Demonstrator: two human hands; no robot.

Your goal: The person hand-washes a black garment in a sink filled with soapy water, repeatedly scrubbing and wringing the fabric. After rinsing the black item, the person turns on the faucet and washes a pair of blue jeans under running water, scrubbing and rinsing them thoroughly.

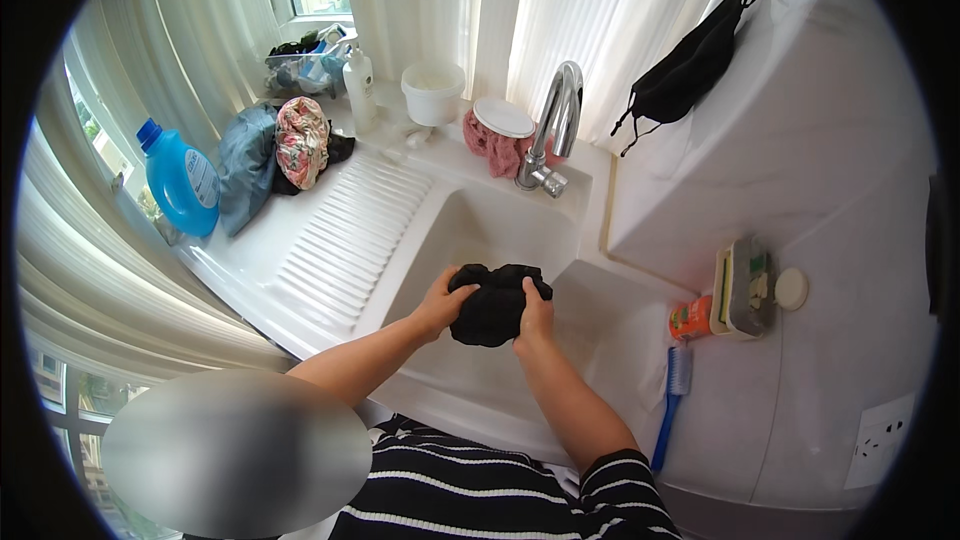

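Note:
A bunched piece of black cloth (487,314) hangs between my two hands, over the white sink basin (430,245). My left hand (440,304) grips its left side, thumb on top. On the right side my right hand (536,312) pinches it, the thumb lying over the upper edge. What kind of garment it is cannot be made out. Behind the basin rises a chrome faucet (560,125); I see no water coming from it. To the left of the basin lies the ribbed washboard slope (350,235).
A blue detergent bottle (183,185), bundled clothes (250,165), a white pump bottle (360,85), a white tub (433,90) and a pink cloth (490,147) line the back. At right are a blue brush (673,400) and a soap holder (742,290). A black mask (690,60) hangs above.

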